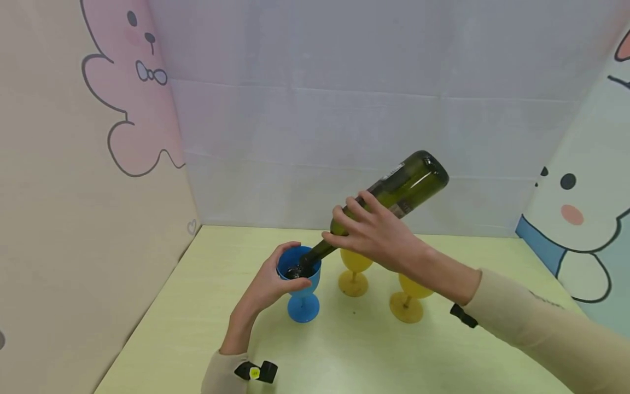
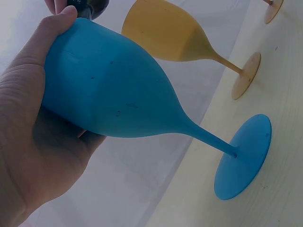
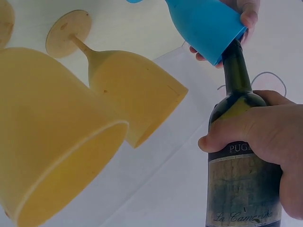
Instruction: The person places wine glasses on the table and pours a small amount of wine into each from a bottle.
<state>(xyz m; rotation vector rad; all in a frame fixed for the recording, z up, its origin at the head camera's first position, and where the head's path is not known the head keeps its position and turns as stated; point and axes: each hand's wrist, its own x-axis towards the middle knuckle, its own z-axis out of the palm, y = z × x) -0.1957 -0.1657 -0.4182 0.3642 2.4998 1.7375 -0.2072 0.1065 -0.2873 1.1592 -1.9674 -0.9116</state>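
Note:
My left hand (image 1: 268,282) holds the bowl of a blue goblet (image 1: 303,306) near its rim, thumb on the near side and fingers around the far side. The goblet is upright, its foot at the pale tabletop. In my right hand (image 1: 379,232) is a green glass wine bottle (image 1: 418,175), gripped around its shoulder and label. The bottle tilts down to the left, its neck inside the goblet's rim. A dark, shiny patch shows in the bowl. In the right wrist view the bottle's label (image 3: 244,189) faces the camera, with my thumb across its upper part.
Two yellow goblets stand to the right of the blue one: a farther goblet (image 1: 353,283) and a nearer goblet (image 1: 406,306), both partly hidden by my right hand and forearm. White cloth (image 1: 315,137) hangs behind the table (image 1: 344,350). Cartoon-printed panels stand on both sides.

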